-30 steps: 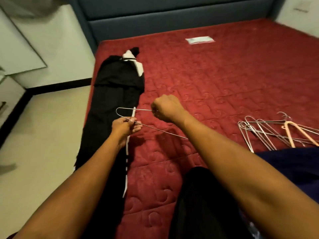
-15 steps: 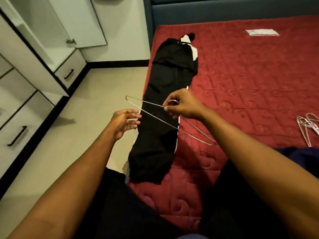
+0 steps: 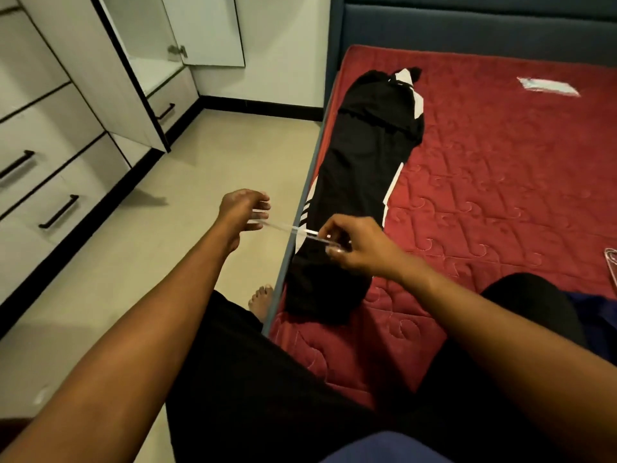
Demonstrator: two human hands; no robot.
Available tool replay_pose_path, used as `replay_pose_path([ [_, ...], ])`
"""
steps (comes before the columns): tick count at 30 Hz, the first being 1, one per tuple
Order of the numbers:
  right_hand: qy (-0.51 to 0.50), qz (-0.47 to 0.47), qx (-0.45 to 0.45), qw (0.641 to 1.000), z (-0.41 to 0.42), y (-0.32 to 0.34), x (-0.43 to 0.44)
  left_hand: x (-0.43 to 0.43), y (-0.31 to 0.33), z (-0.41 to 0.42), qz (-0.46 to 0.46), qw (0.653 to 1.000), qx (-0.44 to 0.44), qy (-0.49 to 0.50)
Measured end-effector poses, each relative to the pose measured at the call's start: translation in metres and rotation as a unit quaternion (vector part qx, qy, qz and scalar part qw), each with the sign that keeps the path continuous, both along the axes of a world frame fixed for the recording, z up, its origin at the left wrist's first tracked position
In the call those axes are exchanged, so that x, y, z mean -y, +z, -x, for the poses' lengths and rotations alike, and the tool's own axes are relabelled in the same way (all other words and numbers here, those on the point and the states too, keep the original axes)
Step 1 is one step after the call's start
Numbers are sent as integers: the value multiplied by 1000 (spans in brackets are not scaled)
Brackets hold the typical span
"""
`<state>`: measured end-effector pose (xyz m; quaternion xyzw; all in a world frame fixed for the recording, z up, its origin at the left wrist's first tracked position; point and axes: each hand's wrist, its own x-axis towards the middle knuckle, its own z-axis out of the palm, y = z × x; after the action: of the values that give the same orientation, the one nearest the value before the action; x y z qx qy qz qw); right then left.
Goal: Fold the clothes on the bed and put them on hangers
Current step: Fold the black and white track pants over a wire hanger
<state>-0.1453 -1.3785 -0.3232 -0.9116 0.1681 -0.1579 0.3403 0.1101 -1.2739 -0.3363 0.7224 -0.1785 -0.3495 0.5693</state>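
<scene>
Here, the right hand (image 3: pixel 360 248) pinches a thin wire hanger (image 3: pixel 300 232) between thumb and curled fingers, holding it in the air above the near part of the black trousers (image 3: pixel 364 162). The wire is blurred, and it runs leftward from that grip past the bed's edge to the left hand (image 3: pixel 243 212). The left hand hangs over the floor (image 3: pixel 200 155) with its fingers loosely spread and grasps nothing; its fingertips sit at the wire's far end, but whether they touch it cannot be told. The trousers, black with white stripes, lie folded into a long narrow strip along the left edge of the red bed (image 3: pixel 500 195), the white-marked end up toward the blue headboard (image 3: pixel 467 25). A small white packet (image 3: pixel 547 86) lies well apart on the mattress. More hangers (image 3: pixel 611 262) just show at the right border. A white drawer unit (image 3: pixel 50 155) with black handles stands across the floor, and a bare foot (image 3: pixel 260 299) rests beside the bed frame.
</scene>
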Motion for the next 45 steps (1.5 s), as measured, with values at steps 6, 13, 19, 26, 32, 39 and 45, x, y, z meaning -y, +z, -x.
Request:
replay_pose_path([
  [6, 145, 28, -254, 956, 6, -46, -31, -10, -36, 28, -109, 964, 171, -172],
  [13, 40, 9, -223, 974, 0, -39, -5, -18, -39, 58, -63, 881, 286, -373],
  [19, 107, 103, -266, 952, 19, -51, -9, -14, -35, 66, -171, 748, 438, -469],
  [26, 123, 164, -232, 951, 25, -56, -15, -4, -28, 81, -190, 720, 443, -499],
  [32, 95, 87, -233, 964, 33, -60, -21, -8, -33, 92, -168, 706, 438, -530],
  [39, 24, 185, -257, 948, 21, -64, -46, -8, -23, 94, -189, 670, 451, -559],
  [45, -6, 127, -245, 961, 21, -55, -44, -13, -24, 90, -179, 685, 436, -555],
])
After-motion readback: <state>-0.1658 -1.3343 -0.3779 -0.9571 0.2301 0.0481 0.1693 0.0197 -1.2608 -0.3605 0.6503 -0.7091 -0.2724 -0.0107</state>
